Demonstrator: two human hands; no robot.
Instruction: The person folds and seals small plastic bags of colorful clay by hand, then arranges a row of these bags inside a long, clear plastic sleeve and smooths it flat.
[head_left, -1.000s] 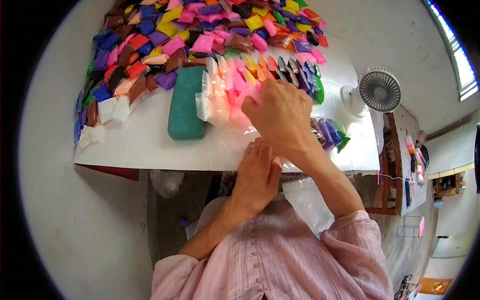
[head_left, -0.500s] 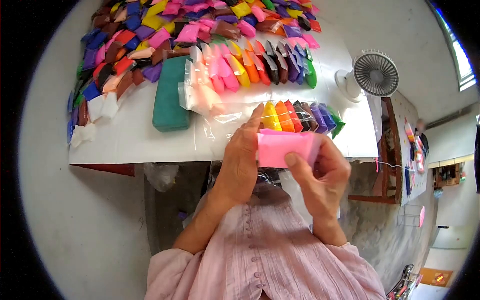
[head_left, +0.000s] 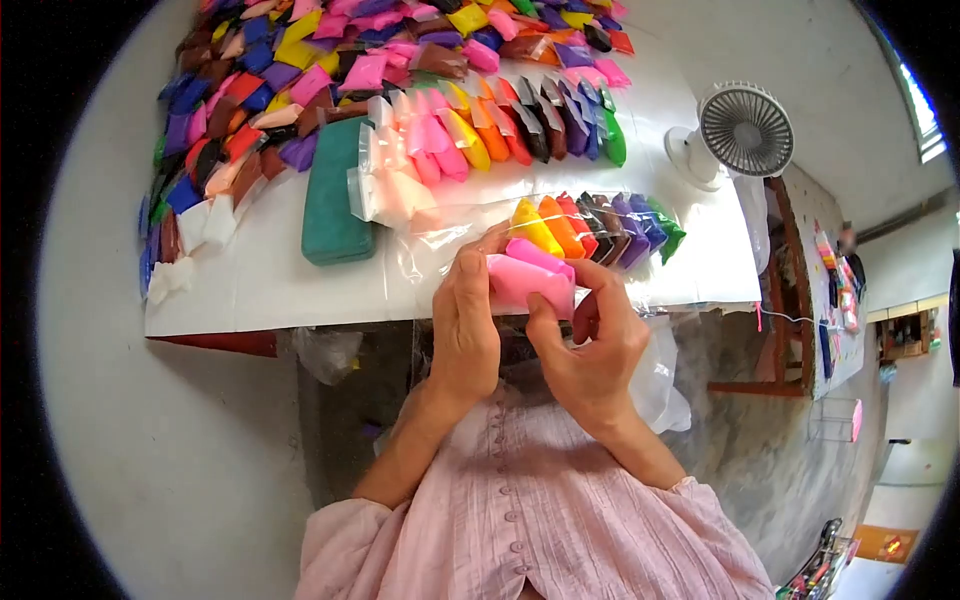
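My right hand [head_left: 590, 340] pinches a light pink packet [head_left: 525, 283] between thumb and fingers, over the table's front edge. A brighter pink packet [head_left: 540, 257] lies right behind it, against the row of yellow, orange, red, black, brown, purple, blue and green packets [head_left: 605, 228] in a clear bag. My left hand [head_left: 470, 320] is upright at the left end of the light pink packet, its fingers extended and partly hidden behind it. Under the left fingers spreads the clear plastic bag [head_left: 425, 250].
A teal block [head_left: 340, 190] stands left of a second row of coloured packets [head_left: 520, 125]. A large pile of mixed packets [head_left: 270, 80] covers the back left. White crumpled paper [head_left: 207, 222] lies at the left, and a white fan [head_left: 745, 130] stands at the right.
My right hand has moved left and tilted the light pink packet. The brighter pink packet now shows behind it. My left hand has shifted slightly left. The view has moved a little.
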